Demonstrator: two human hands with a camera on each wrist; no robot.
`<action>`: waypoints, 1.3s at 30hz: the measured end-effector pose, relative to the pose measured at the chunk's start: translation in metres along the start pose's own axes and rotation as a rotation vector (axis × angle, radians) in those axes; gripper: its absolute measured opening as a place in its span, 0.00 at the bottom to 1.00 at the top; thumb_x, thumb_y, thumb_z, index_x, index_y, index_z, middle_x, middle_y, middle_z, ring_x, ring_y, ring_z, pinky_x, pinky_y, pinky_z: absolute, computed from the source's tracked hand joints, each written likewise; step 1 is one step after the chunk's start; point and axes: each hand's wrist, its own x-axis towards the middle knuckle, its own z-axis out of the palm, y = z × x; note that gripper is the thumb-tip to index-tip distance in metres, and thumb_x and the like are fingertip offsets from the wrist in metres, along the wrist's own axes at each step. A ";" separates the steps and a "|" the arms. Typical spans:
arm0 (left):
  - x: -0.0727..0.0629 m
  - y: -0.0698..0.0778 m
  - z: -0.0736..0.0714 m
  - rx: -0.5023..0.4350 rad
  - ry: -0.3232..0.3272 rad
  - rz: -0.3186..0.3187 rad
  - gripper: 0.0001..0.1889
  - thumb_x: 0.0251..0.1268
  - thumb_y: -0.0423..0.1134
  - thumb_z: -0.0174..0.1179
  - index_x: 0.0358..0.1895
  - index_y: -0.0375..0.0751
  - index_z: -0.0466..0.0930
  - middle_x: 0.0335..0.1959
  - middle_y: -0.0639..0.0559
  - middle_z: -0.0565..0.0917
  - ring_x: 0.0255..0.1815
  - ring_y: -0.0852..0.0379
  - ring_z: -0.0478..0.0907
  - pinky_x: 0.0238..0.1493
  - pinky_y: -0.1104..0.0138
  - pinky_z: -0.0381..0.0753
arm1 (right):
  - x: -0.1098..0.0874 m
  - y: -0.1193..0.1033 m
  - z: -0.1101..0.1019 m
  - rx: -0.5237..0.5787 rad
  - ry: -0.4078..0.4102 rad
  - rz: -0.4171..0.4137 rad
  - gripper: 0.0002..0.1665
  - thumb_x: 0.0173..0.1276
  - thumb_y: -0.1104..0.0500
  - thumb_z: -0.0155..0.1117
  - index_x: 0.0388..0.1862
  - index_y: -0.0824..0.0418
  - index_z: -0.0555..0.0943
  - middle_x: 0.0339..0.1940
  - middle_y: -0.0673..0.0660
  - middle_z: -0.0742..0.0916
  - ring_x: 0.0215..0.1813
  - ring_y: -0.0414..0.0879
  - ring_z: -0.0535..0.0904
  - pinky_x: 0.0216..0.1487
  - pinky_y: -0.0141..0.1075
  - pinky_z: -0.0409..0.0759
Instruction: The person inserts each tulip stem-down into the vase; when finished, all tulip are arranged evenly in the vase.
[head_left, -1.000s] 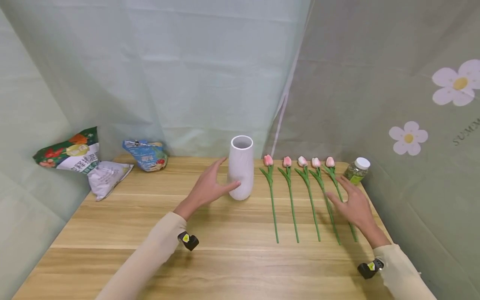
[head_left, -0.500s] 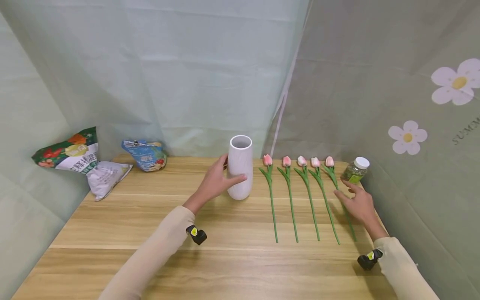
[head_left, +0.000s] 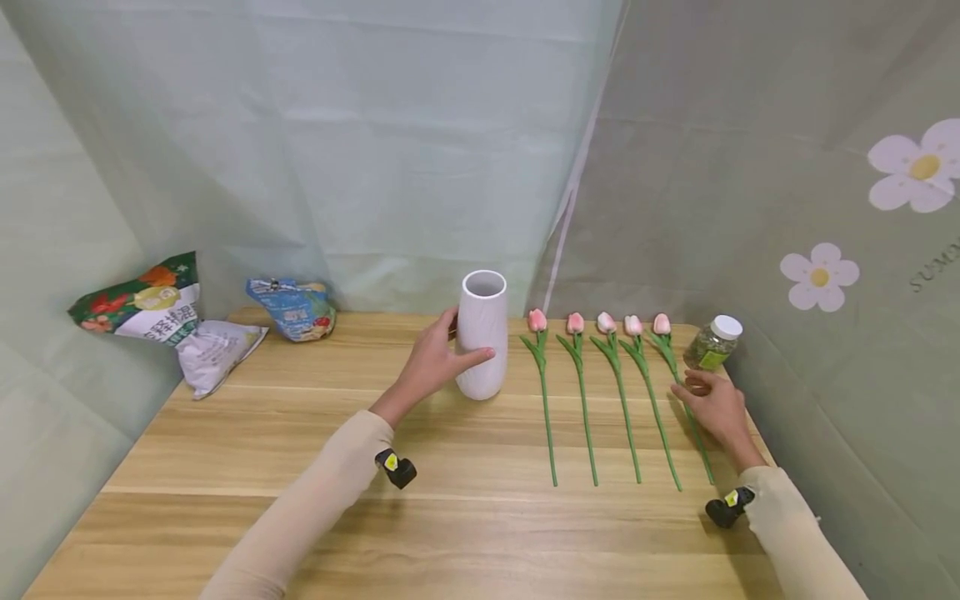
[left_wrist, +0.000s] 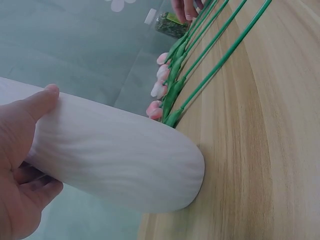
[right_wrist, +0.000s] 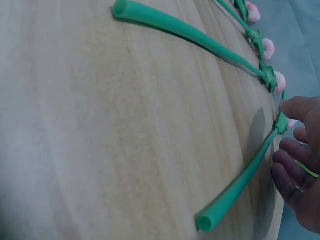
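Observation:
My left hand (head_left: 429, 365) holds a tall white vase (head_left: 483, 327), thumb across its near side and fingers round the back. In the left wrist view the vase (left_wrist: 120, 150) stands upright on the tabletop. Several pink artificial tulips lie side by side right of it, blossoms toward the back. My right hand (head_left: 718, 410) is over the rightmost tulip (head_left: 662, 327), thumb and fingers apart about its stem. In the right wrist view, the fingers (right_wrist: 295, 157) bend loosely beside that green stem (right_wrist: 245, 175) without closing on it.
A jar with a white lid (head_left: 724, 327) stands just beyond my right hand, by the side curtain. At the back left are a blue pouch (head_left: 294, 312) and a tied green-and-white bag (head_left: 172, 317). Curtains border the wooden table (head_left: 420, 517).
My left hand has moved right and taken hold of the vase. My right hand has shifted slightly right and lower toward the rightmost tulip's stem, its thumb and fingers coming closer together.

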 end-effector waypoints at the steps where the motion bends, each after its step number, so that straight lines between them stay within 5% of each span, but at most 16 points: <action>1: 0.000 0.000 0.000 -0.001 0.000 0.000 0.45 0.55 0.52 0.78 0.72 0.37 0.66 0.63 0.39 0.79 0.64 0.44 0.78 0.66 0.47 0.77 | 0.001 0.000 0.001 0.002 0.004 0.004 0.35 0.73 0.45 0.66 0.64 0.72 0.78 0.56 0.71 0.86 0.55 0.66 0.85 0.56 0.60 0.77; 7: 0.001 0.001 0.000 -0.001 -0.012 0.004 0.46 0.55 0.52 0.78 0.73 0.36 0.66 0.63 0.38 0.79 0.65 0.42 0.77 0.67 0.47 0.77 | 0.004 0.003 0.007 0.013 0.042 0.011 0.28 0.72 0.51 0.68 0.59 0.72 0.81 0.49 0.69 0.89 0.51 0.65 0.86 0.59 0.60 0.71; 14: 0.001 0.000 0.000 0.000 -0.008 0.006 0.46 0.55 0.51 0.78 0.73 0.36 0.65 0.64 0.38 0.79 0.65 0.42 0.77 0.67 0.49 0.77 | 0.009 0.003 0.012 -0.014 0.091 0.007 0.20 0.68 0.58 0.71 0.52 0.72 0.85 0.40 0.66 0.90 0.42 0.59 0.87 0.51 0.54 0.77; 19: 0.000 0.001 -0.001 -0.002 -0.010 0.004 0.45 0.55 0.51 0.78 0.72 0.36 0.66 0.63 0.39 0.79 0.65 0.43 0.77 0.67 0.48 0.77 | 0.012 -0.001 0.012 -0.015 0.103 0.049 0.17 0.66 0.61 0.70 0.49 0.73 0.86 0.38 0.67 0.90 0.43 0.62 0.85 0.57 0.59 0.71; 26: 0.000 0.002 -0.001 0.008 -0.019 -0.005 0.45 0.55 0.51 0.78 0.73 0.38 0.66 0.64 0.39 0.79 0.66 0.44 0.77 0.67 0.50 0.78 | 0.014 -0.011 0.006 -0.012 0.084 0.131 0.18 0.66 0.61 0.65 0.49 0.73 0.86 0.41 0.69 0.89 0.48 0.66 0.82 0.61 0.61 0.67; 39: 0.000 0.003 -0.002 0.003 -0.029 -0.009 0.45 0.56 0.51 0.78 0.73 0.36 0.65 0.65 0.38 0.78 0.66 0.43 0.76 0.68 0.49 0.77 | 0.012 -0.014 -0.005 -0.013 -0.058 0.147 0.20 0.68 0.57 0.68 0.48 0.73 0.86 0.57 0.75 0.83 0.60 0.72 0.75 0.65 0.66 0.64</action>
